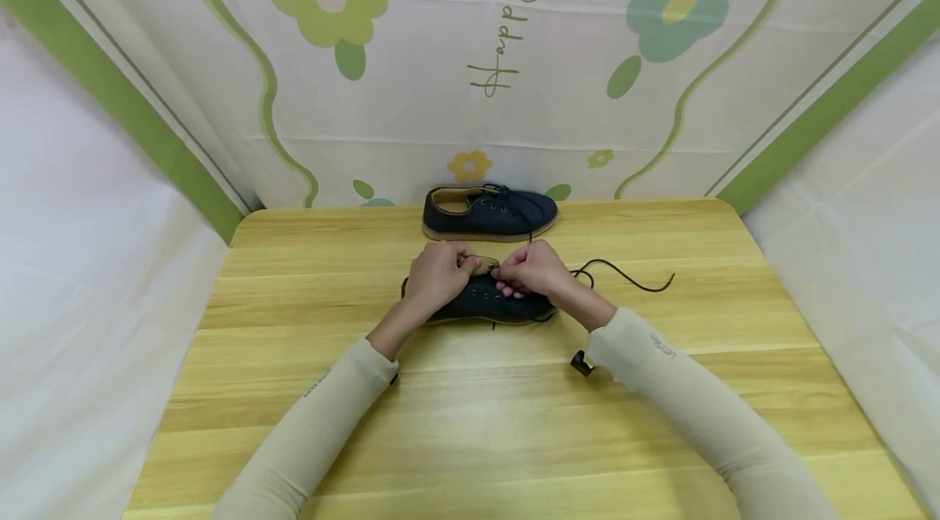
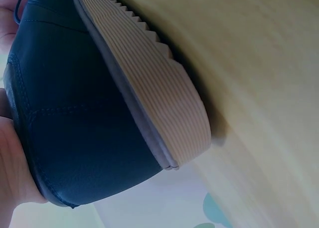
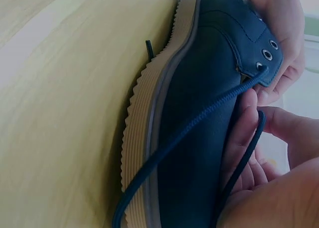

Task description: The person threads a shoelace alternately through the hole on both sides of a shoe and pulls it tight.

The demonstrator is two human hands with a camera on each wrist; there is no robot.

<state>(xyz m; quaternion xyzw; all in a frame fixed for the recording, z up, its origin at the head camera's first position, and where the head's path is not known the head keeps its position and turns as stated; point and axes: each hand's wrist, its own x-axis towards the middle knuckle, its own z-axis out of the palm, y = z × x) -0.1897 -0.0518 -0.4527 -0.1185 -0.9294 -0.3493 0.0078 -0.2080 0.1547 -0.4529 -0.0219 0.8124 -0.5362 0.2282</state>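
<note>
A dark navy shoe [image 1: 470, 309] with a ribbed tan sole stands on the table, toe to the right. My left hand [image 1: 439, 275] grips its opening near the raised tan-lined flap; in the left wrist view part of that hand [image 2: 15, 168] lies against the shoe's collar. Over the eyelets, my right hand [image 1: 534, 267] pinches a dark shoelace, its fingertips close to the left hand's. In the right wrist view the shoelace [image 3: 199, 118] comes out of the lowest visible eyelet and crosses the shoe's side, while another stretch runs by the right fingers. The pinched tip is hidden.
A second navy shoe [image 1: 499, 214], its lace threaded, stands behind at the table's back edge. One loose lace end [image 1: 639, 285] trails right over the wooden table [image 1: 470, 422]. A printed curtain [image 1: 441, 112] hangs just behind, with white cloth [image 1: 81, 275] at the sides.
</note>
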